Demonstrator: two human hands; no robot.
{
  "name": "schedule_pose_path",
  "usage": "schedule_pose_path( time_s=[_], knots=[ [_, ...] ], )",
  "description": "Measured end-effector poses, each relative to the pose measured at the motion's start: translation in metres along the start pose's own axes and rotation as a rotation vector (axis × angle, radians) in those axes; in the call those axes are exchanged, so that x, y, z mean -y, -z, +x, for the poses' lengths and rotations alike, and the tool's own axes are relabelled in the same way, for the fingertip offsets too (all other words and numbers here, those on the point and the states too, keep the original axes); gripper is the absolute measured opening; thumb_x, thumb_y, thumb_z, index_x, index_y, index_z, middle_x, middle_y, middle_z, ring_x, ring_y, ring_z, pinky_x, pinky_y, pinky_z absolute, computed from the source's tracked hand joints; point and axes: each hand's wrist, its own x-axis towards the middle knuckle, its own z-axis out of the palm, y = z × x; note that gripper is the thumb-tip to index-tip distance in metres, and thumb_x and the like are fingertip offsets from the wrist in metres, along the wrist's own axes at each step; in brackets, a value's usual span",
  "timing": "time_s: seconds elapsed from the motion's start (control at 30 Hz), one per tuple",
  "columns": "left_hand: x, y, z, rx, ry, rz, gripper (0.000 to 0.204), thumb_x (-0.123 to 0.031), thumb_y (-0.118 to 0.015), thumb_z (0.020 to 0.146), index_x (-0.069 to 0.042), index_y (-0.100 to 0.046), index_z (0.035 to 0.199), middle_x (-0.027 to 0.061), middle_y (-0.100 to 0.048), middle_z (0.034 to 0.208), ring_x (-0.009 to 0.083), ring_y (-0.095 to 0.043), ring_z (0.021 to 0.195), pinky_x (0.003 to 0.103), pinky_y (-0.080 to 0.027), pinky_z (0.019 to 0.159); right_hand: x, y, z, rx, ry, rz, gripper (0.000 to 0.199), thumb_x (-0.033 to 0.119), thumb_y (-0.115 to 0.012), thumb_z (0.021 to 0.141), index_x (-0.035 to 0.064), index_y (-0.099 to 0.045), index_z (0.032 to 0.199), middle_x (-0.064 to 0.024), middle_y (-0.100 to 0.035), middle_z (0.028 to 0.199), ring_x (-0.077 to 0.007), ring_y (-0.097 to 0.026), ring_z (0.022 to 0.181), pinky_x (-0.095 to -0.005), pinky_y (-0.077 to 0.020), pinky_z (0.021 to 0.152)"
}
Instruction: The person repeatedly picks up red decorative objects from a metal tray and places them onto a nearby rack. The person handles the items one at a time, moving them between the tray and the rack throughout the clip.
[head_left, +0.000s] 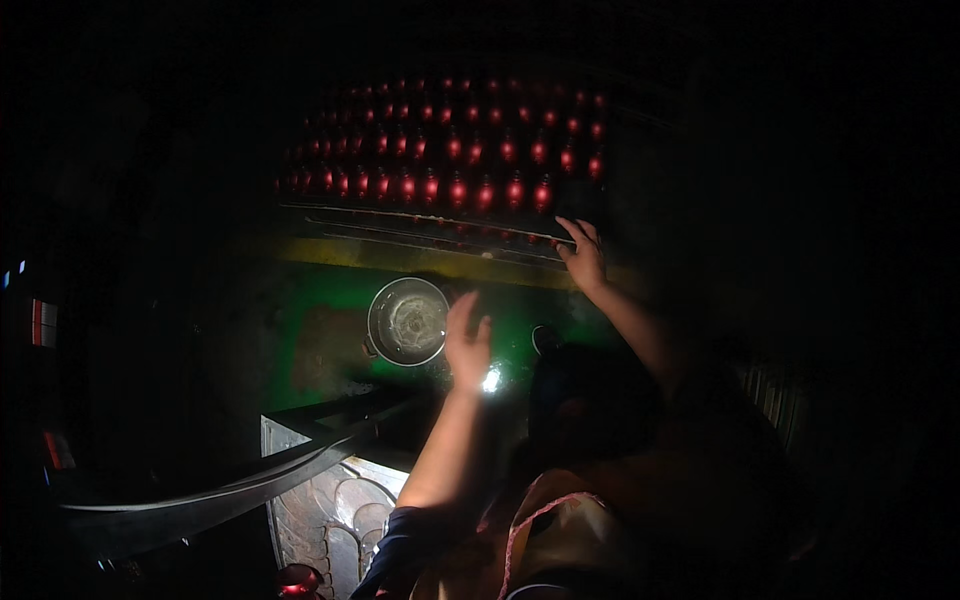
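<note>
My left hand (468, 345) is slightly blurred beside the right rim of a round metal pot (382, 335). Its thumb and fingers are apart and nothing shows in them; whether it touches the rim I cannot tell. My right hand (585, 258) reaches farther out, fingers stretched, at the right end of a thin pale edge (430, 217). It holds nothing that I can see. Beyond that edge stand several rows of glossy red vase-shaped pieces (485, 192), the nearest ones just left of my right fingertips. Wet-looking swirls mark the pot's inside.
A green floor (315, 285) with a yellow band (345, 253) lies under the pot. At lower left are a curved dark bar (240, 492), a patterned metal panel (345, 515) and a red shiny piece (298, 578). A dark shoe (545, 340) shows right of centre. Surroundings are very dark.
</note>
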Motion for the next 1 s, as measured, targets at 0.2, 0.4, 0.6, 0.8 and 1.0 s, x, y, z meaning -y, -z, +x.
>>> schedule_pose_path(
  time_s=[0.2, 0.4, 0.6, 0.8, 1.0],
  knots=[
    [0.115, -0.190, 0.214, 0.302, -0.045, 0.382, 0.070, -0.006, -0.070, 0.082, -0.026, -0.050, 0.145, 0.0213, -0.031, 0.157, 0.0413, -0.039, 0.138, 0.050, -0.039, 0.111, -0.074, -0.130, 0.129, 0.147, -0.224, -0.064, 0.061, 0.028, -0.065, 0.091, 0.0427, -0.044, 0.146, -0.0292, -0.016, 0.157, -0.0483, -0.026, 0.137, -0.0522, -0.0351, 0.112],
    [0.169, -0.274, 0.267, 0.154, -0.028, 0.695, 0.062, -0.019, -0.067, 0.085, -0.032, -0.048, 0.143, 0.0282, -0.033, 0.149, 0.0480, -0.044, 0.128, 0.052, -0.044, 0.101, -0.123, -0.151, 0.161, -0.033, -0.123, 0.093, 0.050, 0.031, -0.068, 0.088, 0.0296, -0.055, 0.136, -0.0253, -0.022, 0.155, -0.0473, -0.030, 0.137, -0.0541, -0.0358, 0.110],
    [0.162, -0.278, 0.275, 0.033, 0.023, 0.471, 0.050, -0.011, -0.068, 0.084, -0.029, -0.061, 0.130, 0.0220, -0.043, 0.133, 0.0417, -0.048, 0.124, 0.045, -0.046, 0.100, -0.159, -0.140, 0.171, -0.105, -0.100, 0.100, 0.043, 0.025, -0.072, 0.086, 0.0135, -0.059, 0.125, -0.0149, -0.053, 0.134, -0.0344, -0.047, 0.129, -0.0444, -0.0394, 0.109],
    [0.133, -0.154, 0.210, -0.050, 0.104, 0.141, 0.059, -0.010, -0.074, 0.084, -0.010, -0.052, 0.140, 0.0123, -0.054, 0.133, 0.0274, -0.051, 0.125, 0.040, -0.040, 0.108, -0.160, -0.074, 0.131, 0.008, -0.438, 1.029, 0.057, 0.016, -0.066, 0.087, 0.0108, -0.049, 0.142, -0.0104, -0.049, 0.143, -0.0289, -0.045, 0.134, -0.0430, -0.0372, 0.113],
    [0.133, 0.029, 0.121, -0.263, 0.874, -1.460, 0.067, -0.033, -0.067, 0.089, -0.010, -0.041, 0.146, 0.0207, -0.046, 0.144, 0.0358, -0.055, 0.122, 0.051, -0.052, 0.097, -0.063, -0.150, 0.094, 0.556, -1.091, 2.744, 0.056, 0.028, -0.039, 0.102, -0.0032, -0.034, 0.149, -0.0164, -0.041, 0.152, -0.0267, -0.042, 0.139, -0.0400, -0.0318, 0.118]
  ],
)
